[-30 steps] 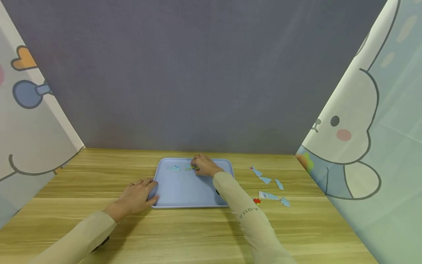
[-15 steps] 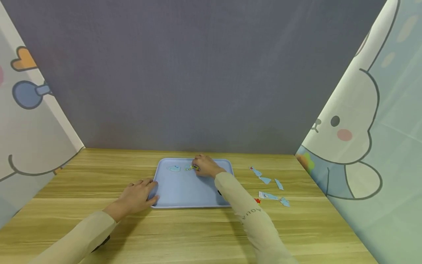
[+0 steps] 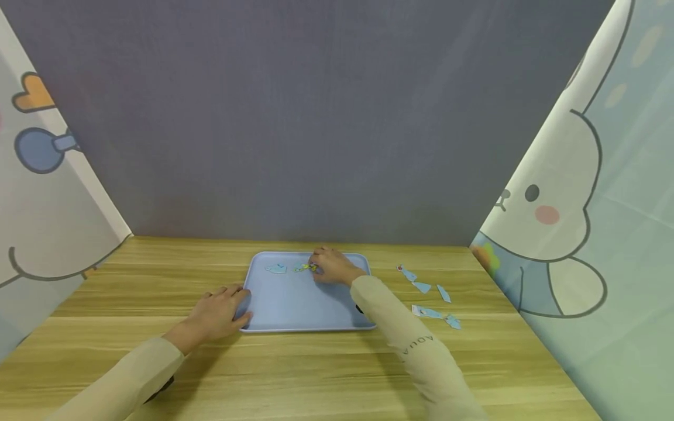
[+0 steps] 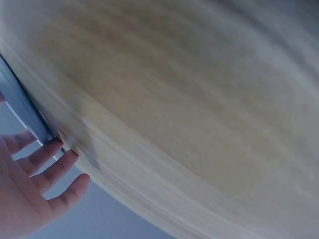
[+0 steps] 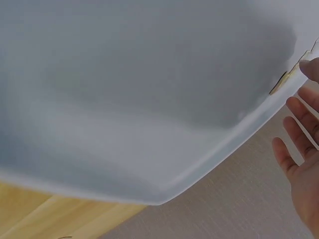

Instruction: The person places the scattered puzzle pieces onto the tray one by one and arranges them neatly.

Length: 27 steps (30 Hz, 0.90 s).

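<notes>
On the wooden table a pale blue tray holds a few flat cut-out pieces that look like puzzle pieces. One light blue piece lies at its back left. Beside it, a yellow and blue piece lies near the back rim, partly covered by my right hand. In the right wrist view the thumb of that hand touches a yellow-edged piece, while the other fingers are spread and loosely straight. My left hand rests against the tray's left edge, its fingers extended along the rim.
Right of the tray lie several loose light blue pieces: one with a red patch, a triangular one, a narrow one, and a long one next to a small one. A grey wall stands behind.
My right hand has shifted slightly right, uncovering more of the yellow and blue piece. The right forearm now hides a red piece seen earlier beside the tray. My left hand stays at the rim.
</notes>
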Motion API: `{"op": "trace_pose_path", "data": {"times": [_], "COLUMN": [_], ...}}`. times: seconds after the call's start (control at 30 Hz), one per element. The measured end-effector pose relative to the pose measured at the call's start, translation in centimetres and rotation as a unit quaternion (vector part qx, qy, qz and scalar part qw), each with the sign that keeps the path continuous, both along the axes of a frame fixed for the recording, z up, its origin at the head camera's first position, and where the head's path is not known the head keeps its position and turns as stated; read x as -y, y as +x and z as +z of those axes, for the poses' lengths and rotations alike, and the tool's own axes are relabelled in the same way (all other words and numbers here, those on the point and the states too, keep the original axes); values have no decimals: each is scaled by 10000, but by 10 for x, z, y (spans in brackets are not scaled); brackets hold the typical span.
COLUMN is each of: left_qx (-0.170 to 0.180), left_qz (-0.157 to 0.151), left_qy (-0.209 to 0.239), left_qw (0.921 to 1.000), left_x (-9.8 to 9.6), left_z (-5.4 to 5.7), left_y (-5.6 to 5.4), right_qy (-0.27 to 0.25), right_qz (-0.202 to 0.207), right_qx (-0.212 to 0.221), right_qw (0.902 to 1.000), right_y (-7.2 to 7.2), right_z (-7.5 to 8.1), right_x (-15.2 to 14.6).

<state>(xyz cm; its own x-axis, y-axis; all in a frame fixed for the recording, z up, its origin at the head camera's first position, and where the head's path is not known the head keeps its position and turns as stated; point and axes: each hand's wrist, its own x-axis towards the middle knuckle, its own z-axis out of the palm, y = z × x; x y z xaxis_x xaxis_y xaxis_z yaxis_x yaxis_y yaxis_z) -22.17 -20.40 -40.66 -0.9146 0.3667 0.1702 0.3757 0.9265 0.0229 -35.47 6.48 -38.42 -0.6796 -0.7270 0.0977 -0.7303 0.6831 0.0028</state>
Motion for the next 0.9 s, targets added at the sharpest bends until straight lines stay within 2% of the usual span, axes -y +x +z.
{"op": "trace_pose_path", "data": {"times": [0.4, 0.9], "left_qx": [-5, 20], "left_qz": [-52, -49], "left_qy": [13, -16], "left_qw": [10000, 10000], "left_x": [-1, -1], "left_z": [2, 3], "left_y": [3, 4], "right_qy": [-82, -218], "right_qz": [-93, -335], "right_qx": [168, 108], "right_qw": [9998, 9991], "right_y": [8, 8], "right_z": [8, 7], "right_x": [-24, -67]}}
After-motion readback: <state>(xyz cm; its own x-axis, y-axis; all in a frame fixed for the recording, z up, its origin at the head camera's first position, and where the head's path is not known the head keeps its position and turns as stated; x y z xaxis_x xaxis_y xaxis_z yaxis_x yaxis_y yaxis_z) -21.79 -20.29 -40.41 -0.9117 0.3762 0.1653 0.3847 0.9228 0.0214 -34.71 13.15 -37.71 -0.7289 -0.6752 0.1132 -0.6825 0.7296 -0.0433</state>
